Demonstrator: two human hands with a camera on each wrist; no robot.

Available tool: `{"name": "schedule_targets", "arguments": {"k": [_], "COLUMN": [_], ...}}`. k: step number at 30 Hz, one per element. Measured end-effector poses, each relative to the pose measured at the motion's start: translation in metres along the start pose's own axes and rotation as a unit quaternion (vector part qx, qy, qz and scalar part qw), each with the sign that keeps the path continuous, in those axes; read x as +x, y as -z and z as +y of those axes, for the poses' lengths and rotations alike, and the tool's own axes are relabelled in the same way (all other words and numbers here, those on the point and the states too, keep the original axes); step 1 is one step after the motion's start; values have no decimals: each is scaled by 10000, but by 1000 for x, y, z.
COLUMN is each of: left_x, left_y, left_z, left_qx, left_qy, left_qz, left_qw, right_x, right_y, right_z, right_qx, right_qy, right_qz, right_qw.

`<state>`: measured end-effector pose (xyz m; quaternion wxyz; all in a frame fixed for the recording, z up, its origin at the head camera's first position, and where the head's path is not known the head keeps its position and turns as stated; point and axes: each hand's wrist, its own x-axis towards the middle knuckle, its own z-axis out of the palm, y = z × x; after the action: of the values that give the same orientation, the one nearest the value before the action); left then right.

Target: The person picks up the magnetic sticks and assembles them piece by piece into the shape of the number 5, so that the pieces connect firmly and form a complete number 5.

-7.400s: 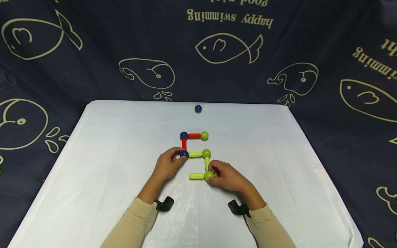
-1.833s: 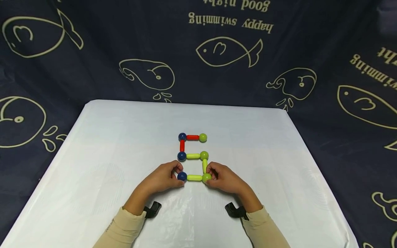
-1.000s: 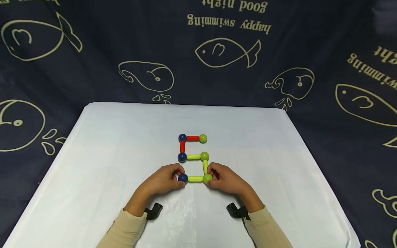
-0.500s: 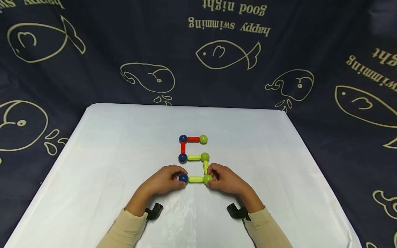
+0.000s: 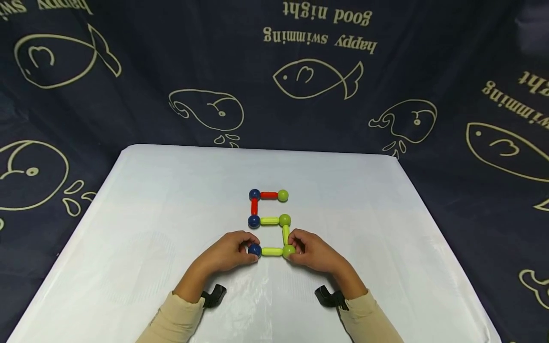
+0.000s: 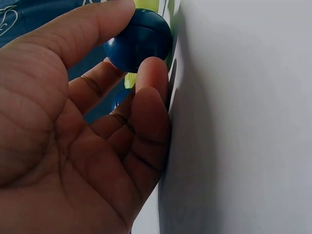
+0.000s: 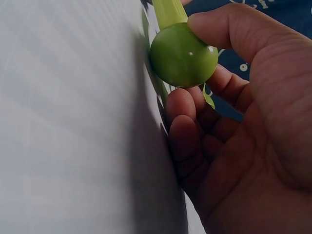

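Magnetic balls and sticks lie joined on the white table in a squared S shape. My left hand (image 5: 229, 251) pinches a blue ball (image 6: 141, 41) at the lower left end between thumb and fingers. Opposite it, my right hand (image 5: 315, 251) pinches a green ball (image 7: 184, 56) at the lower right corner. One yellow-green stick (image 5: 272, 251) spans these two balls. A second yellow-green stick (image 5: 286, 234) rises to another green ball (image 5: 285, 220). Further up come a yellow-green stick (image 5: 269, 221), a blue ball (image 5: 254, 221), a red stick (image 5: 254, 207), a blue ball (image 5: 255, 195), a red stick (image 5: 269, 195) and a green ball (image 5: 283, 195).
The white-covered table (image 5: 180, 181) ends at a dark blue cloth (image 5: 257, 133) printed with fish and whales, which hangs behind and at both sides. Black wrist mounts (image 5: 214, 296) sit below each hand.
Since the oldest frame, the loose blue ball has left the table's back and sits at the lower yellow-green stick's left end. My left hand moved down to it. Lately only the view shifts slightly.
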<state>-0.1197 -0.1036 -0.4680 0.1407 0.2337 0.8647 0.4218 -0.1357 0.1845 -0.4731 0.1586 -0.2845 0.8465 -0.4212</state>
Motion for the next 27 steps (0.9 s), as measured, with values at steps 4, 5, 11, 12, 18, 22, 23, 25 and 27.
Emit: {"name": "schedule_targets", "arguments": {"k": [4,5,11,12,18,22,23,25,27], "left_x": [1,1,2,2,2,2,2,1,-2], "left_y": [1,1,2,2,3,5,6,10,16], "left_z": [0,0,0,0,0,1,1,2,2], "left_qx": [-40,-49,-32,-25,-26,-52,-34,77,355], "left_qy": [23,38,85,87,96,143,153,205,275], "left_qz": [13,15,-4,-9,-22,-16,6,138,440], "left_qw": [10000,10000,10000,10000,9999,9999,9999,9997,9980], "right_x": [1,1,2,2,3,3,3,2,1], "right_y": [1,1,1,1,1,4,5,8,14], "right_z": [0,0,-1,-1,-1,-3,-4,-6,-6], "right_qx": [-34,-34,15,28,4,-10,-18,-109,-311], "right_qy": [-5,-12,-37,-41,-55,-81,-98,-117,-132], "right_qz": [37,41,24,22,14,-30,-36,21,193], "right_qw": [10000,10000,10000,10000,10000,10000,9999,9999,9992]}}
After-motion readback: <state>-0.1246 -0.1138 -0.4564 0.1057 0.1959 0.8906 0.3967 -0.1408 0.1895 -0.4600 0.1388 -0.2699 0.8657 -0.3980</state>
